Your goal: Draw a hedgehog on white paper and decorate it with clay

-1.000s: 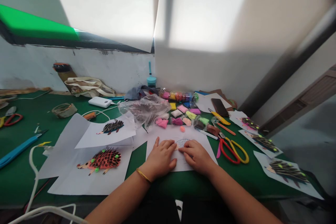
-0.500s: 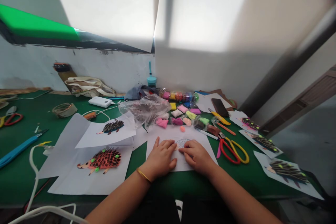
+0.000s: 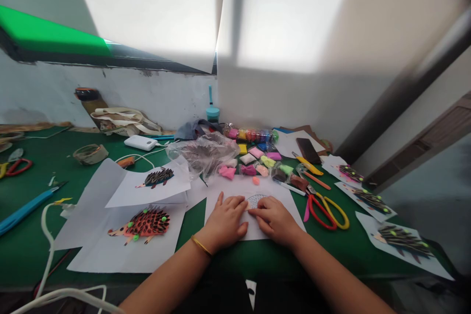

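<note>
A white sheet of paper (image 3: 221, 186) with a printed hedgehog outline (image 3: 256, 199) lies in front of me. My left hand (image 3: 228, 221) rests flat on it, fingers stretched out and thumb apart. My right hand (image 3: 274, 217) is closed, its fingers curled over the drawing and the index fingertip touching the paper by a small peach-coloured patch at the outline's left end. What its fingers hold, if anything, is hidden. A small ball of orange-peach clay (image 3: 255, 181) sits on the sheet beyond both hands.
Bags of coloured clay (image 3: 248, 169) lie behind the sheet. Scissors (image 3: 324, 211), a white pen (image 3: 290, 187) and a yellow cutter (image 3: 309, 166) are to the right. Clay hedgehog pictures (image 3: 147, 223) lie left and right. A blue cutter (image 3: 27, 211) and white cable (image 3: 47, 240) are far left.
My right index fingertip has shifted slightly left over the drawing. My left hand has stayed in place.
</note>
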